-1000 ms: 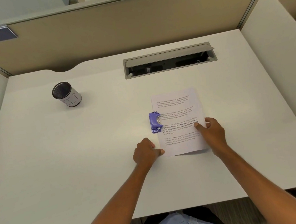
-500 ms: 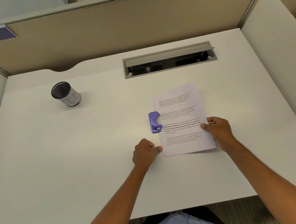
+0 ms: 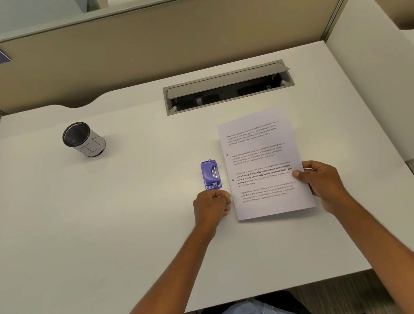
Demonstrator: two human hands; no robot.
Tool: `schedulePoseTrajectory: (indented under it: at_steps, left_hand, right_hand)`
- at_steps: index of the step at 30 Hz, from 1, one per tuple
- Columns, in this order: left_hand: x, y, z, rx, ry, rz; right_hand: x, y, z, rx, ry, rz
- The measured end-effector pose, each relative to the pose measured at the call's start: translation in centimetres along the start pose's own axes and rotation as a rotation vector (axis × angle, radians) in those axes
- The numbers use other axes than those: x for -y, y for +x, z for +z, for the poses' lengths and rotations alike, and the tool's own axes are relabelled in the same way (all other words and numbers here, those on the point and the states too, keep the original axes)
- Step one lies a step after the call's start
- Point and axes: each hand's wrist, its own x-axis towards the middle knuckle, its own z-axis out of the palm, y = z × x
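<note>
the purple hole punch [image 3: 211,174] lies on the white desk [image 3: 106,231] straight ahead of the left hand [image 3: 212,206], just beyond its knuckles. its long axis runs away from the person, roughly in line with that forearm. the left hand is curled into a loose fist resting on the desk and holds nothing i can see. its fingertips come right up to the punch's near end, though from this angle it is hard to say whether they touch it.

the sheet of paper [image 3: 259,156] lies flat to the right of the punch with a narrow strip of bare desk between them. its left edge runs almost parallel to the punch, and two small punched holes [image 3: 227,155] show along that margin. the right hand [image 3: 325,184] grips the sheet at its right edge, thumb on top of the print and fingers curled under.

the left hand is plainly the nearer one to the punch, since the right hand sits a full sheet's width away. if the punch is to be picked up next, a short reach forward should do, closing across its narrow sides. the sheet looks free to slide or lift away to the right under the right hand alone.
</note>
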Motion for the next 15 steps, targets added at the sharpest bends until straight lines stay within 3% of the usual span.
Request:
schedulePoseTrajectory:
  at_steps: [5,15]
  left_hand:
    - [-1.6,0.2,1.0,-0.008,-0.082,0.061]
    - [-5.2,0.9,3.2,0.142,-0.152,0.156]
  right_hand:
    - [0.7,-0.5,-1.6,0.013,0.029,-0.016]
    - [2.0,-0.8,-4.5,0.007,0.097,-0.037]
